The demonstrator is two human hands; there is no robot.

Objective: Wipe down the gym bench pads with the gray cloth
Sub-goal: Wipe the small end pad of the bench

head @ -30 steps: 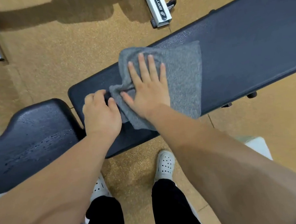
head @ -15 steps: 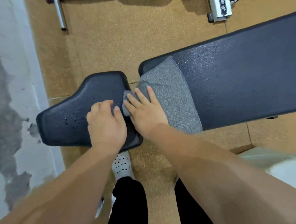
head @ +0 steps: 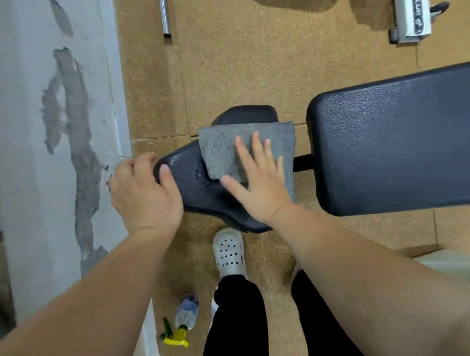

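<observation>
The gray cloth lies spread over the small seat pad, at 9 o'clock from the long back pad. The right hand presses flat on it, fingers spread. The left hand curls around the seat pad's 9 o'clock end. A spray bottle lies on the floor at 6 o'clock.

Single head view, steeply downward, close over seat pad, floor beyond.

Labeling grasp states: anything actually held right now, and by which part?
Left hand grips the seat pad at its narrow left end. Right hand lies flat, fingers spread, pressing the gray cloth; no grasp.
</observation>
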